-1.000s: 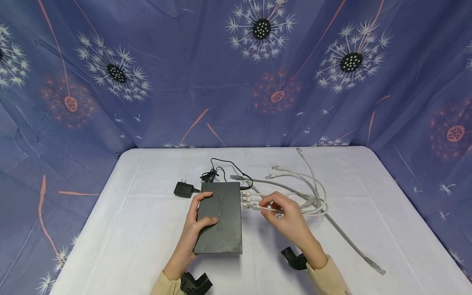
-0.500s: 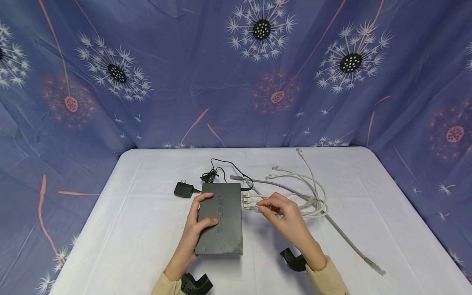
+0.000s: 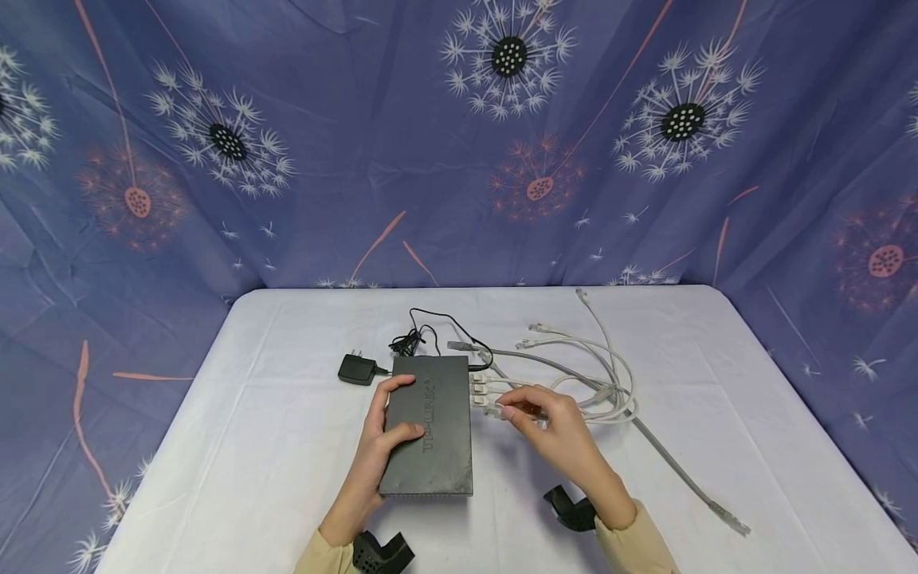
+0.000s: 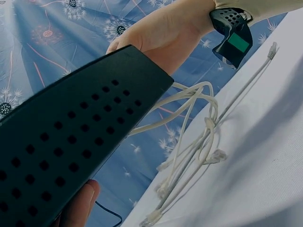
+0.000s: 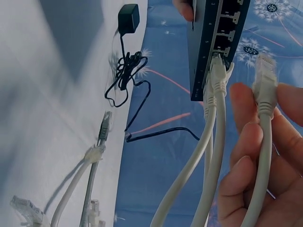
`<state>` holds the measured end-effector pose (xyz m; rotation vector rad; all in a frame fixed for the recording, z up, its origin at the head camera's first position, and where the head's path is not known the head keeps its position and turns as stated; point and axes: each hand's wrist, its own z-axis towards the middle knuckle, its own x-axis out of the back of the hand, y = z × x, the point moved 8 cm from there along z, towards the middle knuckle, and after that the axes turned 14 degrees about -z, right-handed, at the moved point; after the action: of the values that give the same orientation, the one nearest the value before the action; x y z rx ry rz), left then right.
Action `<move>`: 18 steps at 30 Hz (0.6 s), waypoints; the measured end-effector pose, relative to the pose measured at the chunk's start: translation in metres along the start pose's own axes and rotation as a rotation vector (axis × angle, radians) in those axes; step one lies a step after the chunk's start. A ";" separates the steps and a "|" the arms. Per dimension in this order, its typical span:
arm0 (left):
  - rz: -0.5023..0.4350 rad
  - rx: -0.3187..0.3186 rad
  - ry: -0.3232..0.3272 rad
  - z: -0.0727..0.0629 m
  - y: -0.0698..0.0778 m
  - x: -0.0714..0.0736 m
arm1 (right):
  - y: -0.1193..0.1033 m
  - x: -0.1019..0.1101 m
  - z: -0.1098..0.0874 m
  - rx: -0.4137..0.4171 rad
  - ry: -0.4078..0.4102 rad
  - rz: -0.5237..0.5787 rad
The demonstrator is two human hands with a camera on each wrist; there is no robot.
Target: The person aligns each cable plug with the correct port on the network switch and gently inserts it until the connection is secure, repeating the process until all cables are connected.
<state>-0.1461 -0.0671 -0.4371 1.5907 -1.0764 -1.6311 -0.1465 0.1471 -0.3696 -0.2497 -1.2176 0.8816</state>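
Observation:
A dark grey TP-Link network switch (image 3: pixel 437 462) is held up by my left hand (image 3: pixel 376 442), thumb across its top and fingers at its left side. Its row of ports (image 5: pixel 227 23) faces right. Several pale network cables (image 5: pixel 219 80) are plugged in at the far end of that row, and open ports follow toward me. Just right of the switch, my right hand (image 3: pixel 555 422) pinches the clear-tipped plug (image 5: pixel 265 85) of another pale network cable between thumb and fingers. In the right wrist view the plug tip stands apart from the ports, pointing along toward them.
A black power adapter (image 3: pixel 357 369) with a bundled cord (image 3: pixel 407 343) lies behind and left of the switch; its lead runs to the switch's back corner. Looped pale cables (image 3: pixel 624 375) and a long grey network cable (image 3: pixel 674 462) spread over the white table (image 3: pixel 237 446) to the right.
My right hand has shifted slightly left and toward me with the plug, past the plugged-in cables. The left hand and the switch have hardly moved.

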 end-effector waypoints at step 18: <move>-0.018 0.021 0.016 0.001 -0.001 -0.001 | -0.009 -0.002 -0.002 0.108 0.059 -0.042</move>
<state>-0.1466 -0.0657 -0.4377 1.6283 -1.0774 -1.6215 -0.1412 0.1405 -0.3660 -0.1615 -1.1128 0.8946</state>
